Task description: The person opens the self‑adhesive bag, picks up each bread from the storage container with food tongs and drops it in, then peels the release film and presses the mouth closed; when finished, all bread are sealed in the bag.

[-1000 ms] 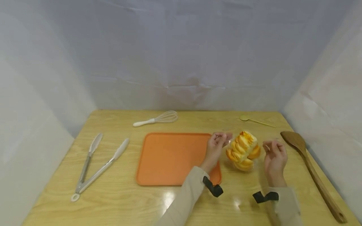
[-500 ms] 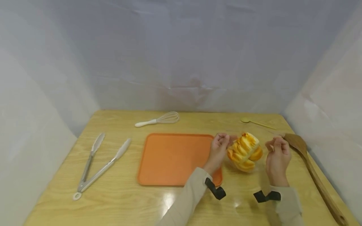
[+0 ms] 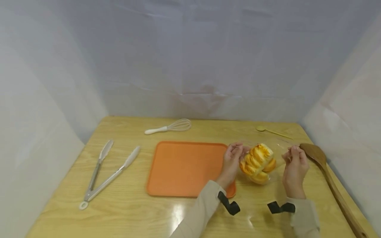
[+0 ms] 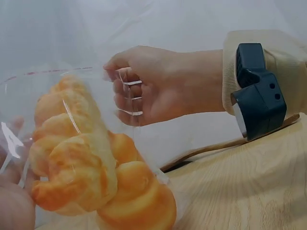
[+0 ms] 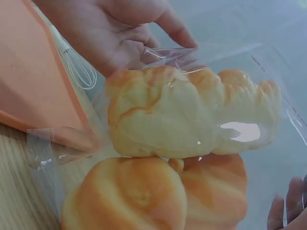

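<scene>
A clear plastic bag (image 5: 168, 56) holds a ridged golden bread loaf (image 3: 256, 159) with round bread rolls (image 5: 125, 194) beneath it. My left hand (image 3: 231, 162) pinches the bag's left edge, just left of the loaf. On the opposite side my right hand (image 3: 294, 172) pinches the other edge between thumb and forefinger; in the left wrist view the film runs up to these fingertips, the other fingers curled loosely. Between the two hands the bag's top is spread, and the bread sits low in it near the table. The film is hard to make out in the head view.
An orange tray (image 3: 190, 168) lies left of the bag, partly under my left forearm. Metal tongs (image 3: 107, 181) lie spread at far left. A white whisk (image 3: 168, 126) and a yellow spoon (image 3: 274, 132) lie at the back, a wooden spatula (image 3: 330, 178) along the right.
My hands stay on the bag's edges; the right has shifted slightly rightward and the film between them shows more spread. The whole head view has drifted a little.
</scene>
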A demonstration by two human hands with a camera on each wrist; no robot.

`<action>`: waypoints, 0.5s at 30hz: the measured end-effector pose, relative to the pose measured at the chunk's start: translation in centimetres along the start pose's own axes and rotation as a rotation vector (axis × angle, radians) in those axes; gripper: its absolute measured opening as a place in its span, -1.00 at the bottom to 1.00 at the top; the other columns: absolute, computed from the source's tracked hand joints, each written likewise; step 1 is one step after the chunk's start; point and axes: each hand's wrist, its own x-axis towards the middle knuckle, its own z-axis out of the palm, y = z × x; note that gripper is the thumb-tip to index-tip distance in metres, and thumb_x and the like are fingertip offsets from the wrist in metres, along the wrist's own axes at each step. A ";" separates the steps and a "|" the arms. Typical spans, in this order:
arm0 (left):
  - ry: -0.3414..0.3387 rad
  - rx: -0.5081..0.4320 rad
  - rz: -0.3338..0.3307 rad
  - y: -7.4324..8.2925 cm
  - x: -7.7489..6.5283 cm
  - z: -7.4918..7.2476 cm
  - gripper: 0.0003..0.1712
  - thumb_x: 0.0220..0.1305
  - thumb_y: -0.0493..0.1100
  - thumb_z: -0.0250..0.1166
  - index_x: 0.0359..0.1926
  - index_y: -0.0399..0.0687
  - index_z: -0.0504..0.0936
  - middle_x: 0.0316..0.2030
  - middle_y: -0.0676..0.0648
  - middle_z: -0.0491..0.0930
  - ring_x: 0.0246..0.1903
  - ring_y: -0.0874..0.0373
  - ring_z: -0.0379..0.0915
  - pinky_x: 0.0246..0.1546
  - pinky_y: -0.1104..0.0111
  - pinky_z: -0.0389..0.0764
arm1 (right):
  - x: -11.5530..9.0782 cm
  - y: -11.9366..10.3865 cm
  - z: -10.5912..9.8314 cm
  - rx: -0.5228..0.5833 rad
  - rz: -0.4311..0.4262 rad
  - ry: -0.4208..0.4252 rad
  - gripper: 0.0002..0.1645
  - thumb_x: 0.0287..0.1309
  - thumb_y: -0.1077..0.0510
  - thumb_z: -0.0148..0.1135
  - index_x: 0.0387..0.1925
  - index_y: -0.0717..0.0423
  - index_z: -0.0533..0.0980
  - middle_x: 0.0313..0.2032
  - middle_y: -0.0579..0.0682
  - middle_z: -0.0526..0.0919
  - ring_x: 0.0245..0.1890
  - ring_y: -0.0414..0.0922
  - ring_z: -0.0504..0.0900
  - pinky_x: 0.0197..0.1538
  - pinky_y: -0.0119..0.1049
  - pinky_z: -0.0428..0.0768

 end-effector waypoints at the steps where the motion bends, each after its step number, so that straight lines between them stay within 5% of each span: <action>1: -0.003 0.010 0.010 0.0 0.0 0.0 -0.74 0.47 -0.16 0.08 0.01 -0.27 0.49 -0.16 -0.07 0.67 -0.11 0.25 0.59 0.20 0.14 0.53 | 0.0 -0.1 0.1 -0.028 -0.007 -0.007 -0.80 0.29 0.26 0.19 -0.49 0.19 0.53 -0.48 -0.05 0.56 -0.55 -0.24 0.48 -0.38 -0.52 0.56; 6: 0.012 0.016 0.048 0.1 -0.1 0.2 -0.58 0.47 -0.03 0.08 0.01 -0.35 0.55 -0.08 -0.13 0.67 -0.03 0.27 0.59 0.24 0.13 0.50 | 0.0 -0.7 0.6 -0.114 0.013 0.016 -0.68 0.35 0.21 0.12 -0.56 0.15 0.52 -0.56 -0.09 0.51 -0.55 -0.25 0.44 -0.33 -0.52 0.55; 12: 0.024 -0.067 0.075 0.1 0.1 0.6 -0.77 0.51 -0.07 0.02 -0.19 -0.11 0.51 0.01 -0.28 0.65 0.11 -0.14 0.54 0.21 0.06 0.50 | 0.5 -1.9 0.6 -0.120 0.114 0.114 -0.52 0.36 0.19 0.11 -0.73 0.16 0.41 -0.68 -0.08 0.43 -0.61 -0.24 0.46 -0.32 -0.50 0.56; 15: 0.021 -0.082 0.081 -0.1 0.0 0.8 -0.81 0.51 -0.07 0.01 -0.23 -0.02 0.47 0.00 -0.23 0.67 0.11 -0.14 0.55 0.21 0.09 0.51 | 0.5 -2.3 0.3 -0.279 0.091 0.088 -0.60 0.38 0.14 0.10 -0.63 0.07 0.46 -0.59 -0.14 0.47 -0.53 -0.28 0.45 -0.29 -0.55 0.53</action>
